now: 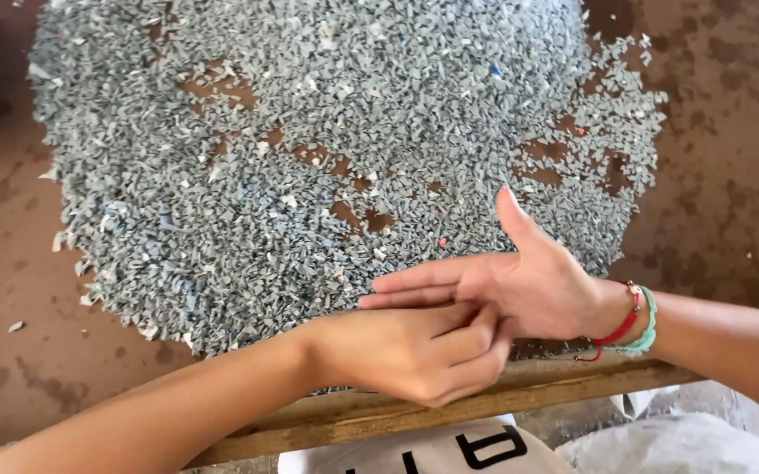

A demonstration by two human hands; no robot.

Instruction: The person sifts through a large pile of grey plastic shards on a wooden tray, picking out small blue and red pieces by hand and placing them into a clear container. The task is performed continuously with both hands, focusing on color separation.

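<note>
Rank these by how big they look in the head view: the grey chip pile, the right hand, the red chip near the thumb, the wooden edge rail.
1. grey chip pile
2. wooden edge rail, long but thin and partly hidden
3. right hand, open, nearer the camera, so this place is unsure
4. red chip

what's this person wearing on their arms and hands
Both forearms are bare, with no sleeves or gloves in view. The right hand has two bracelets at the wrist: a thin red cord bracelet and a pale green beaded one beside it. The left hand has no rings or bands visible.
</note>
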